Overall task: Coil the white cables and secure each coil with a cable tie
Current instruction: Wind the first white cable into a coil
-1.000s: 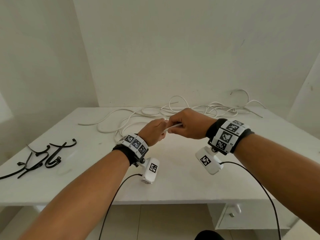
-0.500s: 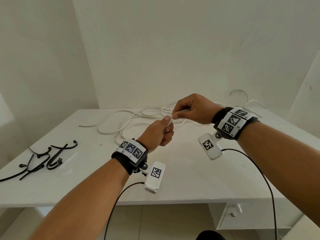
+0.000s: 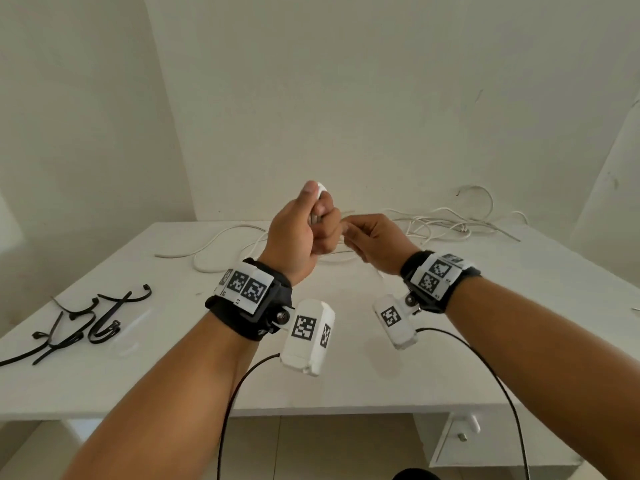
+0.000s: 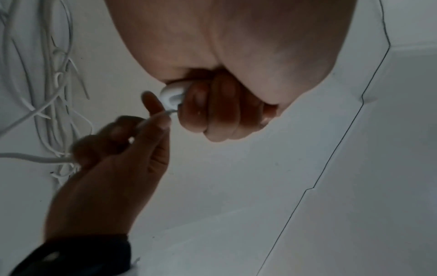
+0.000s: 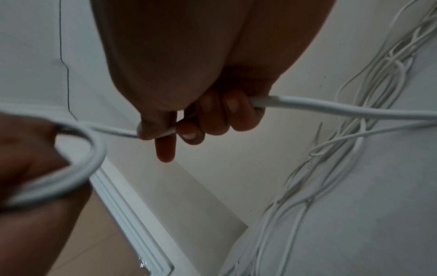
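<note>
Head: left hand [image 3: 300, 233] raised above worktop [image 3: 346, 382], fist clenched on a folded white cable [image 3: 320, 188]; right hand [image 3: 372, 242] just beside it, pinching same cable. Black cable ties [image 3: 76, 323] far left.
Left wrist: small cable loop [image 4: 171, 97] pokes out of fist.
Right wrist: cable [image 5: 331, 108] runs through curled fingers [image 5: 212, 115] toward loose cables [image 5: 354, 130] on worktop.

No readable words or numbers show anywhere. The wristbands [image 3: 249, 289] carry only black-and-white square marker patterns. The camera housings [image 3: 306, 336] below them carry the same.

White table [image 3: 346, 386] against bare white walls [image 3: 346, 98], tiled floor [image 3: 329, 448].
</note>
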The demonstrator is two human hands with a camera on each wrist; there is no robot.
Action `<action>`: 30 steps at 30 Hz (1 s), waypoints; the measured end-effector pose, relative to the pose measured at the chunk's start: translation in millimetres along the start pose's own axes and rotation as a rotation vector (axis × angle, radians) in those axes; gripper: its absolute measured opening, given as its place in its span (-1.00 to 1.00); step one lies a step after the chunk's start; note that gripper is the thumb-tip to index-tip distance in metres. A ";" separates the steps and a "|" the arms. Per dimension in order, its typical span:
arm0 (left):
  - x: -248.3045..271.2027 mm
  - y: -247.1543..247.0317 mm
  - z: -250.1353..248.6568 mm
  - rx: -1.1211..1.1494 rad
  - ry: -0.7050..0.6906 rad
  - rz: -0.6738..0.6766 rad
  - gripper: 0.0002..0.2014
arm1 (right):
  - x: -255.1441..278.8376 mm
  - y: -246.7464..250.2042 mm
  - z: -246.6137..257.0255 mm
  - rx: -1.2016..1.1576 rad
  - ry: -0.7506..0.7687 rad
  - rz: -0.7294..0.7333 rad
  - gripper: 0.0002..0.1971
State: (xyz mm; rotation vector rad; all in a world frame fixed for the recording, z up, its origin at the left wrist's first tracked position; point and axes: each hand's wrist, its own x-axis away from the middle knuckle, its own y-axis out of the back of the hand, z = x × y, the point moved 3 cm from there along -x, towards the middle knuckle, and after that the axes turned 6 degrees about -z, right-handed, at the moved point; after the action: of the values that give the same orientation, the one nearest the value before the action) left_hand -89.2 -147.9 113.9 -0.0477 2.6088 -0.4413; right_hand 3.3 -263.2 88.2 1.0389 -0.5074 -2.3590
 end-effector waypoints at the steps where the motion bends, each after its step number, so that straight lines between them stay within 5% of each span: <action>1: -2.8 0.7 -1.5 0.007 -0.013 -0.018 -0.65 | 2.9 -7.0 0.3 0.026 -0.008 0.028 -0.61; 6: -21.5 16.6 5.0 -0.091 -0.081 -0.163 -0.70 | 11.9 -29.7 -1.3 0.146 -0.052 0.152 -0.69; 10: -27.1 35.0 25.9 -0.513 -0.107 -0.277 -0.69 | 13.0 -42.1 0.0 0.314 -0.023 0.275 -0.74; 15: -27.0 59.9 49.6 -0.894 -0.039 -0.235 -0.70 | 15.6 -36.8 -4.9 0.419 0.006 0.320 -0.75; 21: -15.4 73.0 64.7 -1.211 0.223 -0.078 -0.66 | 14.6 -22.2 2.9 0.447 0.033 0.337 -0.83; 30: 0.8 62.0 66.0 -0.796 0.387 0.029 -0.63 | -1.6 3.8 12.7 0.381 0.044 0.289 -0.89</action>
State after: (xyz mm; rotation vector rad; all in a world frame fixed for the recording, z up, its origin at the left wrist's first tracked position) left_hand -55.8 -109.1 39.3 -0.2033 2.9819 0.6819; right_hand -4.3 -263.7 99.2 1.0907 -1.0457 -2.0236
